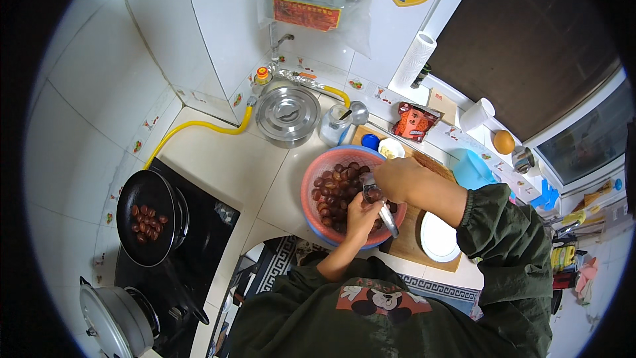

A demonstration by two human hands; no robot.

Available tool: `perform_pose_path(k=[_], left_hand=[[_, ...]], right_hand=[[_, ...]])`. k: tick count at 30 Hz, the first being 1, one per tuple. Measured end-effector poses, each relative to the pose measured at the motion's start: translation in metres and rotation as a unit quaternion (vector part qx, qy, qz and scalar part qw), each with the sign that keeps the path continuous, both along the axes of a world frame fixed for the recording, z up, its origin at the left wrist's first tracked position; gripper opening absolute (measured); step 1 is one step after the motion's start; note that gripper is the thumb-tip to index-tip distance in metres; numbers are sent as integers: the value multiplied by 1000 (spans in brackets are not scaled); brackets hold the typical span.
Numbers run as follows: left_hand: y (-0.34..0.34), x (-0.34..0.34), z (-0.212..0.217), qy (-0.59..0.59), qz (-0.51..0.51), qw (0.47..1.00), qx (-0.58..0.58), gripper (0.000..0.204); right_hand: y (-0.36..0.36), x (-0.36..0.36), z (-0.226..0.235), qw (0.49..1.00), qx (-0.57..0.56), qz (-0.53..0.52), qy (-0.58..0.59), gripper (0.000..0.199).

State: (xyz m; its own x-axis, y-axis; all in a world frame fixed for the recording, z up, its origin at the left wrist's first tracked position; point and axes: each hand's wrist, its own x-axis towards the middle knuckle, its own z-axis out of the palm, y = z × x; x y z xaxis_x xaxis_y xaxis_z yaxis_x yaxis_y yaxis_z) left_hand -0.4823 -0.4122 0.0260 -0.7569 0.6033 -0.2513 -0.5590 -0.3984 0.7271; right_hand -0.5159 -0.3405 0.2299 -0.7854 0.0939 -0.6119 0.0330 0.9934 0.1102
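Observation:
A pink colander [318, 179] full of brown chestnuts [334, 189] stands on the white counter in front of me. Over its right side, my left hand [363, 217] is closed around the handles of a silver metal clamp tool [388, 220]. The fingers of my right hand [397, 176] close on a chestnut at the tool's head, just above the left hand. Both hands touch each other over the colander. Dark green sleeves cover my arms.
A black frying pan [149, 215] with several chestnuts sits on the black stove at left, a lidded pot [112, 321] below it. A steel pot [288, 114], glass jar [334, 124], wooden board [407, 242] with white plate [438, 237], blue jug [472, 171] and egg [503, 141] surround the colander.

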Motion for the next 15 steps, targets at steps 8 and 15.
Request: perform_pose_path(k=[8, 15], left_hand=[[-12, -7, 19, -228, -38, 964, 133, 46], [-13, -13, 22, -148, 32, 988, 43, 37]], right_hand=[[6, 24, -30, 998, -24, 12, 64, 18], [14, 65, -94, 969, -12, 57, 239, 59]])
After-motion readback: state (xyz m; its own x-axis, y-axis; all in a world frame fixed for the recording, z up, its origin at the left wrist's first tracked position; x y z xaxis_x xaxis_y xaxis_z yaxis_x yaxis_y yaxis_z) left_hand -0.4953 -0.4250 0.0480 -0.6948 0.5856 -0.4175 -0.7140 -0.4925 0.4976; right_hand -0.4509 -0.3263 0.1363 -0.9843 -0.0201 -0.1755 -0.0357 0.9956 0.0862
